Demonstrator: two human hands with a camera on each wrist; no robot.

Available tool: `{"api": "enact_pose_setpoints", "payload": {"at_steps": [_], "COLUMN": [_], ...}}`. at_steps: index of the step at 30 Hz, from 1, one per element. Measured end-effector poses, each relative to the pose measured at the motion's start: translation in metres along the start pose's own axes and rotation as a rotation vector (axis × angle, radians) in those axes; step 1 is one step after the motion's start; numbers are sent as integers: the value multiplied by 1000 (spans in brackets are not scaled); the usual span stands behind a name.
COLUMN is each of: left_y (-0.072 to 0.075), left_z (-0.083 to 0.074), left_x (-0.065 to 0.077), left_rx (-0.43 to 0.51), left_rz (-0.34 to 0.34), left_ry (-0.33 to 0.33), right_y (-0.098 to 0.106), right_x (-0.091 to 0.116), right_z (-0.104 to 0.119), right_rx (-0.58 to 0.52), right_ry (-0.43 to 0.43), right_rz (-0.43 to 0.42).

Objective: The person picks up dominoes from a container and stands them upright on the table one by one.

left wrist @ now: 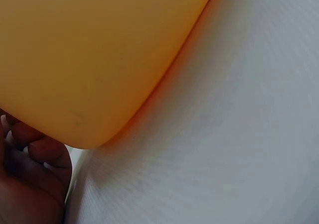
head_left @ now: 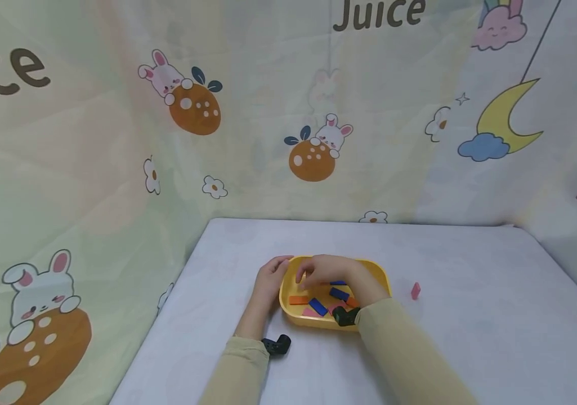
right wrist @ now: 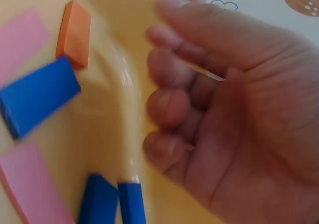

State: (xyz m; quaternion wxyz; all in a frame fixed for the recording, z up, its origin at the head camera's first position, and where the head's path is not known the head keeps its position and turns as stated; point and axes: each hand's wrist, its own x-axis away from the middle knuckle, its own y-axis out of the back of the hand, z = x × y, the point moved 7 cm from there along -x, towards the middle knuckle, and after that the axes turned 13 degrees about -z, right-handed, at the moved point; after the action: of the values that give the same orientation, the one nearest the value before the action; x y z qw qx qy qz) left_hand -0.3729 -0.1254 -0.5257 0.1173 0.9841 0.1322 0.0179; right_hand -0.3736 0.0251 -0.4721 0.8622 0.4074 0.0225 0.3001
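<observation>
A yellow plastic tray (head_left: 313,322) stands on the table with several blue, orange and pink blocks lying loose inside. My left hand (head_left: 270,280) holds its left side near the far corner; in the left wrist view the curled fingers (left wrist: 47,147) meet the tray's edge. Over the tray's far left part hovers my right hand (head_left: 330,270), its fingers loosely bent and nothing between them. The right wrist view shows a blue block (right wrist: 40,97), an orange block (right wrist: 75,35) and a pink block (right wrist: 35,184) beside that hand.
One pink block (head_left: 416,291) stands on the white tabletop (head_left: 470,326), right of the tray. Printed cloth walls (head_left: 268,67) close off the back and sides. Dark wrist cameras (head_left: 279,344) sit on both wrists.
</observation>
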Motion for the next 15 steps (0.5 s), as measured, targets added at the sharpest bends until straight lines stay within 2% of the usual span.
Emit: {"api": "enact_pose_setpoints", "payload": {"at_steps": [10, 15], "left_y": [-1, 0], "left_z": [1, -1], "left_x": [-1, -2], "left_rx": [-3, -15], "left_rz": [5, -7], "left_ry": [-10, -31], "right_y": [-23, -28], "right_x": [0, 0], "right_z": [-2, -1], "right_rx": [-6, 59], "right_ry": [-32, -32], "right_rz": [90, 90]}}
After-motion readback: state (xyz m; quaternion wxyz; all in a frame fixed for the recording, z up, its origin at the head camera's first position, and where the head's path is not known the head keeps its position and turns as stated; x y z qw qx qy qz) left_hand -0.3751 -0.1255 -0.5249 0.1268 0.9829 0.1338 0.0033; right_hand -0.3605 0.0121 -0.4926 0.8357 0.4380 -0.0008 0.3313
